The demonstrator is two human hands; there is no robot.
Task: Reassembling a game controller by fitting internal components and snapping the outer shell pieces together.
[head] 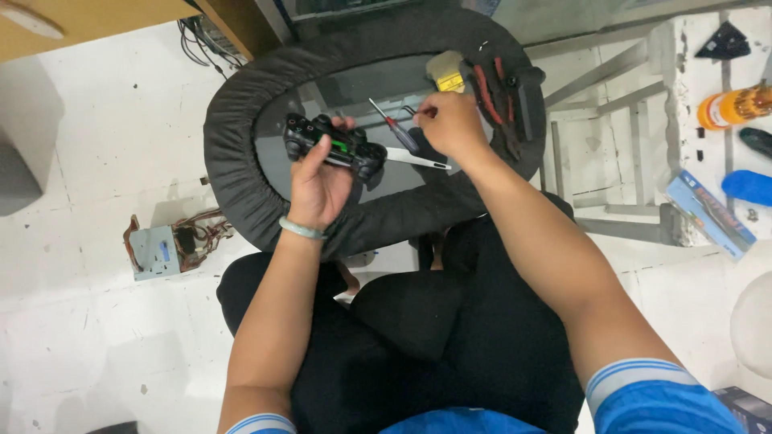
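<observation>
Seen from above, left to right: a small grey metal component with loose brown wires lies on the white floor, well apart from the work. The left hand, a pale bangle on its wrist, is closed around a black game controller, thumb laid across its face, holding it tilted above a dark oval tray with a padded black rim. The right hand pinches a thin metal tool, too small to identify, just beside a red-handled screwdriver and a white flat tool lying on the tray. Risks, as a judgement: the controller is supported by one hand only, so a slip of the thumb could drop it onto the tools beneath; small parts could roll off the tray, which appears to rest low before the seated person's knees, and be lost on the floor. Further right, red-handled tools rest on the rim; a white slatted frame, an orange bottle and a blue box occupy the cluttered, scuffed white surroundings.
</observation>
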